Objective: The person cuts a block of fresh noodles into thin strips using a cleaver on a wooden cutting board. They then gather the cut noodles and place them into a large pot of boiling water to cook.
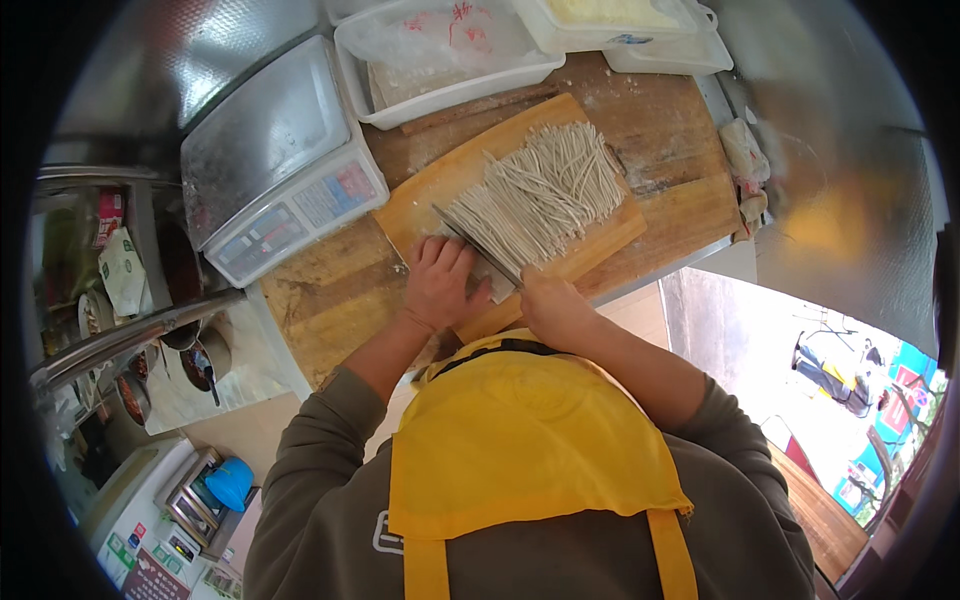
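Observation:
My right hand (553, 309) grips the handle of a kitchen knife (480, 249), whose dark blade slants across the dough. Fingers spread, my left hand (444, 276) presses on the uncut dough sheet (504, 289) just left of the blade. To the blade's right lie many cut noodle strands (551, 187), pale grey-beige and partly heaped. Beneath everything is a wooden cutting board (442, 166), set at an angle on a wooden worktop (675, 157). The knife handle is mostly hidden in my fist.
Left of the board stands a digital scale (296, 214) with a metal pan. Behind it, a white plastic tub (457, 97) holds dough sheets and a plastic bag. A wooden rolling pin (480, 107) lies before the tub. More plastic containers (637, 34) are stacked at back right.

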A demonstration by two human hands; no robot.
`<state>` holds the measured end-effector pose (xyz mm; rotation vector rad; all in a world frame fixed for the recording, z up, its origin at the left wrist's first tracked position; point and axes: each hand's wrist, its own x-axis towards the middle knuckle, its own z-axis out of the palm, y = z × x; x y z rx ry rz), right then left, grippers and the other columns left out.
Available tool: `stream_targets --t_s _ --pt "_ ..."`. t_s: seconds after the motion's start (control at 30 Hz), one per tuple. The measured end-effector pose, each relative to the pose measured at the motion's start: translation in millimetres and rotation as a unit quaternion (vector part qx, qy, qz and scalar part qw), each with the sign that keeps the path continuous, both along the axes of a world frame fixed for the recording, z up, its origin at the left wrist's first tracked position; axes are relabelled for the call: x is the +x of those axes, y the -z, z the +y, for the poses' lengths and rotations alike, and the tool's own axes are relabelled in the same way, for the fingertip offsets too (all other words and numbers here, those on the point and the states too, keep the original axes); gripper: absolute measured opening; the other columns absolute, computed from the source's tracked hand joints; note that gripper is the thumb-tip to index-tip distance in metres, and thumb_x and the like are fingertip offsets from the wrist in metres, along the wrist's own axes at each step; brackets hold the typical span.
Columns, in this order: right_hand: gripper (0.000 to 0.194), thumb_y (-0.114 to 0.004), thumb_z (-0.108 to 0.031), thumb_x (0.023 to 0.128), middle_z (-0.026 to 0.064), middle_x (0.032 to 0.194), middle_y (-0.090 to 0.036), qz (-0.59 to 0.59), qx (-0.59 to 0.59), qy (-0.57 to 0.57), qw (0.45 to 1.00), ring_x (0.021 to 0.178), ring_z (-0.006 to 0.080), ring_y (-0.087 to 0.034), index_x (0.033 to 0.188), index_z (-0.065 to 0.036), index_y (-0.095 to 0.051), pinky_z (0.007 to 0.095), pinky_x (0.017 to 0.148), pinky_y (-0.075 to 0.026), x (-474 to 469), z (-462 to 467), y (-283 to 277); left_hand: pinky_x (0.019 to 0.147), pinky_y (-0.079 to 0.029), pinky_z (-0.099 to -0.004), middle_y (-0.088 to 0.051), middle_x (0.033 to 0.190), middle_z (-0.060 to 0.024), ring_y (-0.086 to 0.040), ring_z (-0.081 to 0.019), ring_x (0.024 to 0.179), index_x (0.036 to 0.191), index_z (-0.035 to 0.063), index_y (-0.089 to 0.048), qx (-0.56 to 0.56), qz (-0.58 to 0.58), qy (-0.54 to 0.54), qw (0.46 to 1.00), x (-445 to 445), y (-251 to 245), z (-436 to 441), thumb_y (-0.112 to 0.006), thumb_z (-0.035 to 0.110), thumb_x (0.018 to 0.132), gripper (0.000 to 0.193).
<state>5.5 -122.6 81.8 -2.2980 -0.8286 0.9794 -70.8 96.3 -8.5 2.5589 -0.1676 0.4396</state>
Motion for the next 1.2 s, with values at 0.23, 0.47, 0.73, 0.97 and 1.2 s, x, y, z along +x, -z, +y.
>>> stream_targets --t_s 0.23,0.47,0.73,0.97,1.2 --pt "0.017 -0.053 -0.003 0.094 0.0383 0.093 -0.066 0.044 -0.047 0.037 0.997 0.093 0.057 -0.064 0.107 0.006 -0.049 0.0608 0.08 -0.051 -9 -18 6 0.098 -0.044 -0.0503 -0.062 0.118 -0.0164 -0.057 -0.0379 0.111 0.11 0.0007 -0.066 -0.005 -0.016 -0.019 1.0 -3 2 -1 -0.079 0.03 0.073 0.049" --pt "0.018 -0.053 -0.002 0.093 0.0374 0.091 -0.067 0.027 -0.052 0.03 0.998 0.094 0.0558 -0.065 0.107 0.007 -0.049 0.0595 0.082 -0.052 -9 1 10 0.096 -0.046 -0.0509 -0.062 0.117 -0.0167 -0.056 -0.0393 0.111 0.111 0.0008 -0.065 -0.004 -0.008 0.001 1.0 -5 3 2 -0.08 0.028 0.074 0.048" --pt "0.019 -0.054 -0.004 0.093 0.0362 0.092 -0.067 0.043 -0.058 0.029 0.997 0.094 0.0552 -0.065 0.108 0.007 -0.049 0.0588 0.083 -0.052 -13 -11 4 0.096 -0.046 -0.0515 -0.061 0.117 -0.0188 -0.056 -0.0403 0.11 0.111 -0.0015 -0.064 -0.032 0.008 0.0 0.999 -11 4 1 -0.08 0.025 0.073 0.048" --pt "0.018 -0.053 -0.002 0.092 0.0359 0.091 -0.067 0.03 -0.056 0.021 0.998 0.092 0.0553 -0.065 0.107 0.007 -0.048 0.0598 0.081 -0.052 -20 -7 9 0.094 -0.047 -0.0512 -0.061 0.115 -0.0191 -0.056 -0.0406 0.109 0.109 -0.0012 -0.065 -0.019 -0.023 -0.003 1.0 -14 5 3 -0.078 0.023 0.074 0.045" --pt "0.02 -0.055 -0.004 0.091 0.0366 0.09 -0.067 0.012 -0.028 0.006 1.0 0.092 0.0555 -0.065 0.106 0.007 -0.048 0.0604 0.081 -0.052 -22 -4 11 0.094 -0.047 -0.0512 -0.062 0.115 -0.0189 -0.056 -0.0407 0.109 0.11 -0.0011 -0.065 -0.039 0.008 -0.005 0.999 -17 8 3 -0.079 0.024 0.074 0.046"
